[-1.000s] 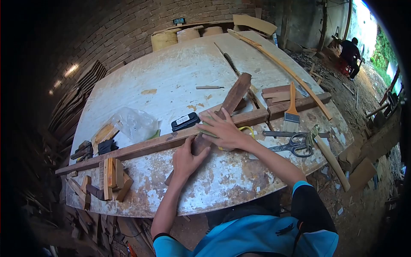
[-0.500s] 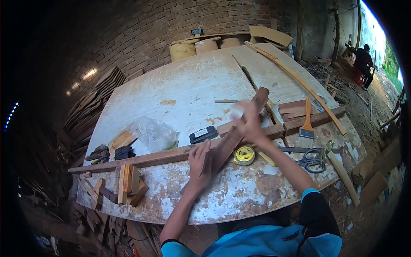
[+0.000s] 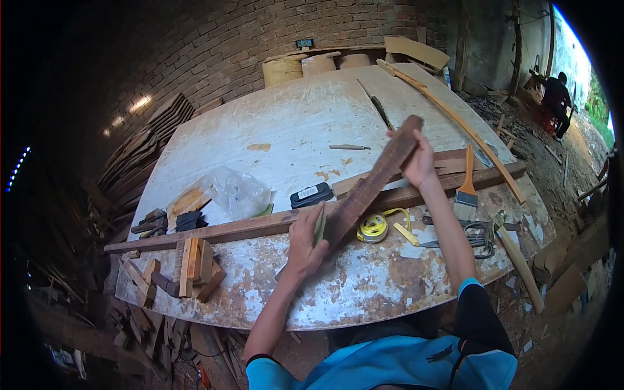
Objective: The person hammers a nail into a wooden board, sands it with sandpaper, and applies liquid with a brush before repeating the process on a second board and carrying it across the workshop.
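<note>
My right hand (image 3: 418,162) is closed round the upper part of a dark brown wooden piece (image 3: 374,186), which slants up and away across the bench. By its lower end is my left hand (image 3: 305,244), closed on a thin greenish sheet (image 3: 320,224) that looks like sandpaper. Beneath the wooden piece a long wooden beam (image 3: 260,225) lies across the bench. Just right of the piece's lower half sits a yellow tape measure (image 3: 372,227), its strip partly out. A black case (image 3: 311,195) lies to the left of the piece.
On the white, worn bench (image 3: 240,292) lie a paintbrush (image 3: 466,195), scissors (image 3: 480,242), a clear plastic bag (image 3: 237,193) and small wood blocks (image 3: 197,263). A long curved wood strip (image 3: 455,123) runs along the right side. Another person (image 3: 557,104) sits far right.
My right hand, blurred over the middle of the wooden piece before, now grips its upper end. That end has risen up and rightward. The sheet in my left hand has turned, showing its greenish side.
</note>
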Demonstrator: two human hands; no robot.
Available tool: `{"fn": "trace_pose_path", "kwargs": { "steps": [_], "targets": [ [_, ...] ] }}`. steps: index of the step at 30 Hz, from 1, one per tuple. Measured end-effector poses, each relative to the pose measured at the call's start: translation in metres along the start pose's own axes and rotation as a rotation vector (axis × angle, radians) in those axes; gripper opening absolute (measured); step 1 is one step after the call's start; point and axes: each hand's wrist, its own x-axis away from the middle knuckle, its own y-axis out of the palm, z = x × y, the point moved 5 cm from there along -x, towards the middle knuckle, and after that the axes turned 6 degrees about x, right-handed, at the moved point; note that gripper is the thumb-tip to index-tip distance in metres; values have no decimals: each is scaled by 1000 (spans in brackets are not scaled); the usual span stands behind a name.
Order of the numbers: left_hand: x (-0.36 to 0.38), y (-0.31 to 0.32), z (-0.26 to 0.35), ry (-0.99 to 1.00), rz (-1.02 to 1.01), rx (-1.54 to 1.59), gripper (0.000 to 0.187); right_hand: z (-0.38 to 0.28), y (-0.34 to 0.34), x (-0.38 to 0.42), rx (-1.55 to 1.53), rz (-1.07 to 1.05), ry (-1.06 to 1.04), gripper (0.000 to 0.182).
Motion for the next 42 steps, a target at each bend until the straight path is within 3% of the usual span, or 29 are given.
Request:
{"fn": "trace_pose_path", "kwargs": {
  "steps": [2, 5, 9, 13, 17, 19, 23, 27, 30, 34, 37, 38, 40, 42],
  "targets": [
    [-2, 1, 4, 44, -17, -76, 79, -25, 10, 7, 1, -93, -82, 49],
    [-6, 5, 13, 121, -69, -101, 78, -69, 57, 34, -44, 64, -432, 49],
    [-7, 6, 56, 259, -116, -321, 73, -116, 102, 76, -75, -369, -614, 43],
    [11, 11, 50, 188, -140, -303, 68, -147, 134, 125, 33, -400, -833, 59],
    [16, 20, 22, 11, -34, -106, 77, -144, 163, 162, 225, -400, -999, 68],
    [13, 29, 26, 35, -119, -39, 84, -144, 168, 175, 188, -510, -1075, 69],
    [-4, 44, 53, 218, -176, -7, 96, -143, 168, 184, 117, -485, -1126, 67],
    [-38, 58, 122, 364, -114, 193, 98, -142, 165, 184, 120, -426, -1095, 64],
    [-55, 60, 177, 494, -141, 95, 104, -139, 166, 188, 112, -389, -1068, 62],
    [-35, 58, 120, 359, -155, 61, 102, -141, 166, 189, 151, -353, -1046, 60],
    [-25, 42, 72, -36, -182, 60, 105, -142, 167, 186, 158, -359, -1043, 57],
    [-22, 47, 79, -25, -221, 147, 111, -142, 168, 186, 159, -372, -1051, 56],
    [-44, 55, 147, 439, -220, 203, 119, -142, 172, 190, 160, -409, -1082, 55],
    [-57, 56, 197, 440, -263, 288, 118, -142, 167, 191, 172, -360, -1041, 54]
  ]
}}
